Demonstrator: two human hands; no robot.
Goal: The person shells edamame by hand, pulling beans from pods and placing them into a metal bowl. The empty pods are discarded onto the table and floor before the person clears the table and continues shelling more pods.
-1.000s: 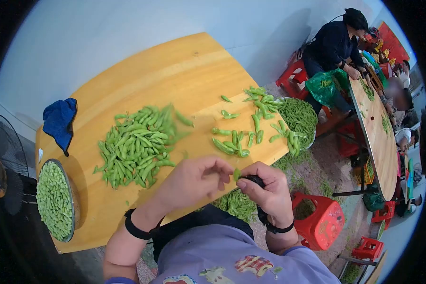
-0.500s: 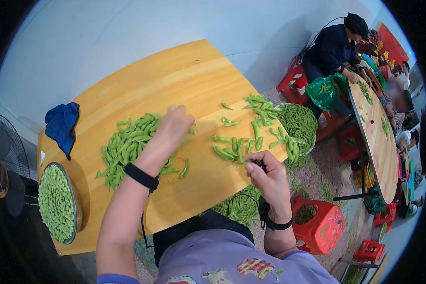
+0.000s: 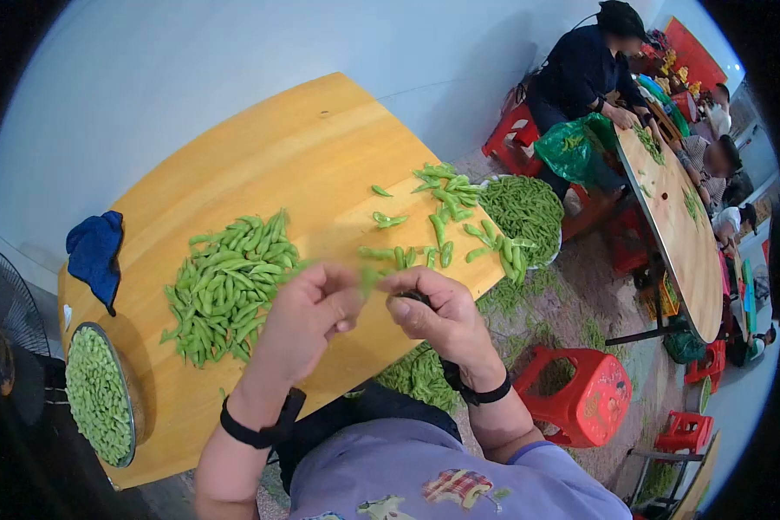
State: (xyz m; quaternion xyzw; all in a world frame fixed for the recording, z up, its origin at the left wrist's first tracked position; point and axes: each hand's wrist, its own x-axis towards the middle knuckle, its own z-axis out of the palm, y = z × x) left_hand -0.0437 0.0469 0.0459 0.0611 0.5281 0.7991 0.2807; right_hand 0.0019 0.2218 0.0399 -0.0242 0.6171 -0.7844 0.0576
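Note:
My left hand [image 3: 316,314] is closed, pinching a green bean pod [image 3: 368,281] that is blurred by motion. Close beside it, my right hand [image 3: 442,314] curls round a small black tool [image 3: 414,297], mostly hidden by the fingers, so its kind does not show. The two hands almost meet over the table's near edge. To the left of them lies a large pile of bean pods [image 3: 230,290]. Beyond my right hand, several loose pods [image 3: 442,227] are scattered toward the table's right corner.
The wooden table [image 3: 260,156] carries a bowl of shelled beans [image 3: 100,394] and a blue cloth [image 3: 95,256]. A fan [image 3: 13,303] stands left. Right are a basin of pods [image 3: 522,217], a red stool [image 3: 576,397], and a person [image 3: 581,82] at another table [image 3: 672,234].
My left hand has left the pod pile and come right and nearer, now with a pod, up to my right hand. The view has shifted slightly.

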